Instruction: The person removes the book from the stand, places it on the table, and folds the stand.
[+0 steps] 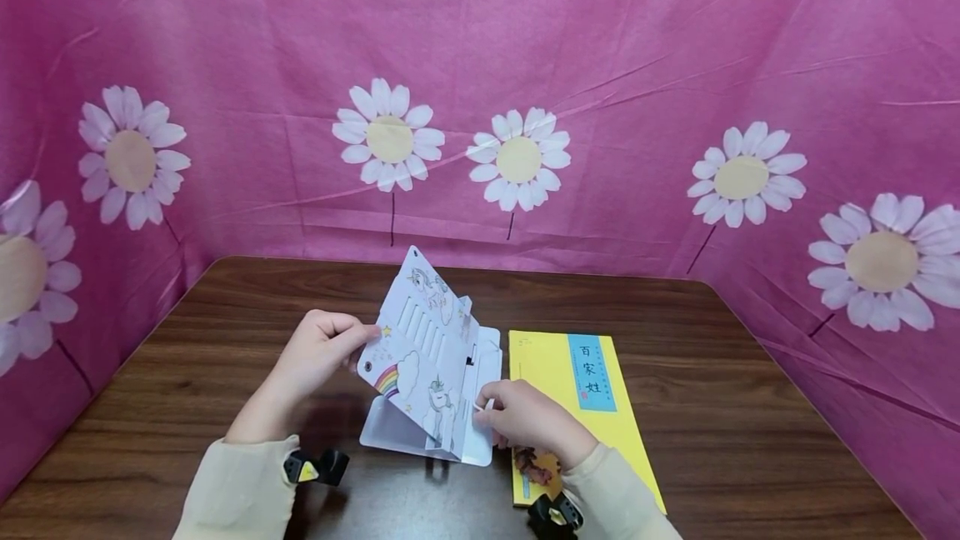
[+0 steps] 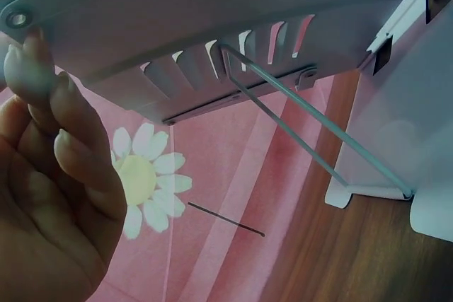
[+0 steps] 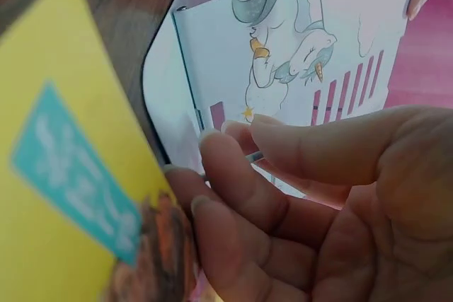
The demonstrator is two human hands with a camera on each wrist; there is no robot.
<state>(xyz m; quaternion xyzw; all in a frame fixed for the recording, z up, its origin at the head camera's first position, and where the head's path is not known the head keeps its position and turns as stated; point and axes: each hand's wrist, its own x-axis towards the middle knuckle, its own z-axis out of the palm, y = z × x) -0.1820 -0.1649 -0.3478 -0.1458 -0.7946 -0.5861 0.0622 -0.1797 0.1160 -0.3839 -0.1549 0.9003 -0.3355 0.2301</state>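
A white metal book stand (image 1: 420,357) with unicorn and rainbow drawings stands on the table, its slotted panel tilted up from a flat base. My left hand (image 1: 324,350) pinches the panel's left edge near a corner, thumb on the printed face and fingers behind. Under the panel, a bent wire leg (image 2: 311,114) runs from the slots down to the base, in the left wrist view. With thumb and fingertips, my right hand (image 1: 528,417) pinches a thin grey bar (image 3: 255,155) at the stand's front side. Most of that bar is hidden by the fingers.
A yellow book (image 1: 558,390) with a blue title label lies flat to the right of the stand, partly under my right forearm. A reddish-brown object (image 1: 534,467) lies on its lower part. The brown wooden table (image 1: 660,307) ends at a pink flowered cloth (image 1: 600,40).
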